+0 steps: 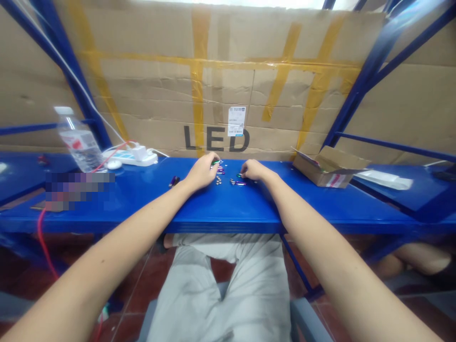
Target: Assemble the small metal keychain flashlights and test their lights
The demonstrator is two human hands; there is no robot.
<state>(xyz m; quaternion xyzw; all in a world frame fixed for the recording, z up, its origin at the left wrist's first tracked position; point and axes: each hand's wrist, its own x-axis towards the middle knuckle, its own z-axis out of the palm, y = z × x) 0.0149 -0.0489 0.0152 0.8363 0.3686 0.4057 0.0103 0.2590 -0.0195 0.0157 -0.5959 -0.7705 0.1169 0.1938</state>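
A green piece (pixel 215 163) is held in the curled fingers of the left hand (pixel 205 170). The right hand (pixel 252 170) is drawn narrow at a second green piece (pixel 239 175); whether it is gripped cannot be told. Between the hands, silver bits (pixel 218 180) and purple pieces (pixel 239 183) are scattered on the blue tabletop (pixel 221 209). Farther right, an open carton (pixel 336 180) is seen; farther left, a bottle (pixel 79 145).

below the desk (pixel 221 209), loose pale grey trousers (pixel 235 316) show soft creases over both thighs. above the desk's near edge, both forearms are bare, the left forearm (pixel 96 266) bearing one small spot (pixel 103 261); the left hand (pixel 204 172) and right hand (pixel 255 169) are bare too.
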